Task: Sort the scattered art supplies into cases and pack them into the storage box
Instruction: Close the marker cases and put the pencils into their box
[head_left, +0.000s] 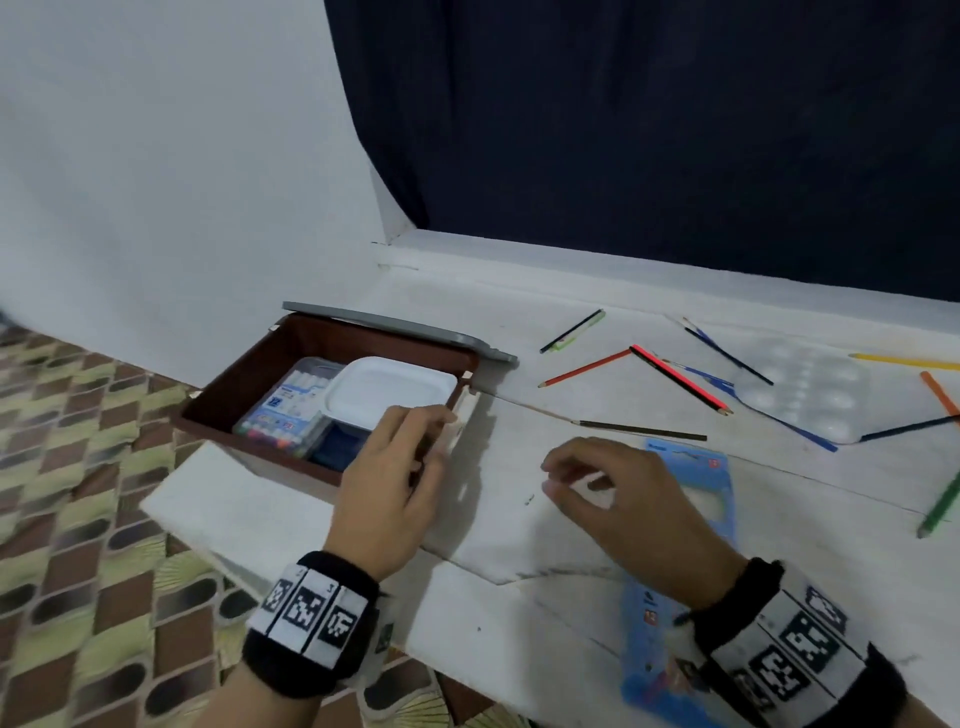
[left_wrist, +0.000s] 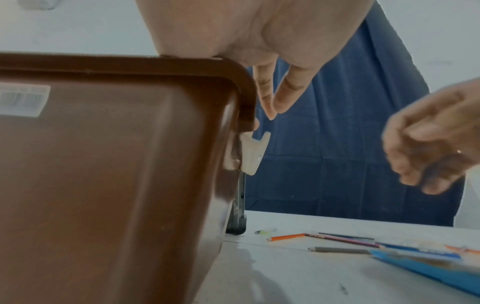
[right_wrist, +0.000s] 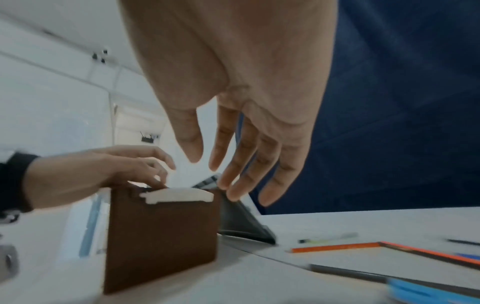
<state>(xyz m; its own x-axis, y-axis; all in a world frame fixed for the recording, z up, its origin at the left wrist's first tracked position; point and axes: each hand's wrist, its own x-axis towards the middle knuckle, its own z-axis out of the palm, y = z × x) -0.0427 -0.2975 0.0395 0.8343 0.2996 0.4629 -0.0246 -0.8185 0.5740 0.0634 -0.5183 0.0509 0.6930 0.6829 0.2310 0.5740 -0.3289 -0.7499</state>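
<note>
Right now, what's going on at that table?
A person is packing art supplies. The brown box sits open, its grey lid propped behind it, with a marker case and a white tub already inside. The left hand rests at the box's near right corner, holding nothing. The right hand hovers empty over a blue pencil case. Pencils and a white palette lie loose on the table, not yet sorted.

Blue plastic pencil case (head_left: 675, 613): my right forearm covers its middle.
Marker-set label (head_left: 283, 402): too blurred for me to read.
</note>
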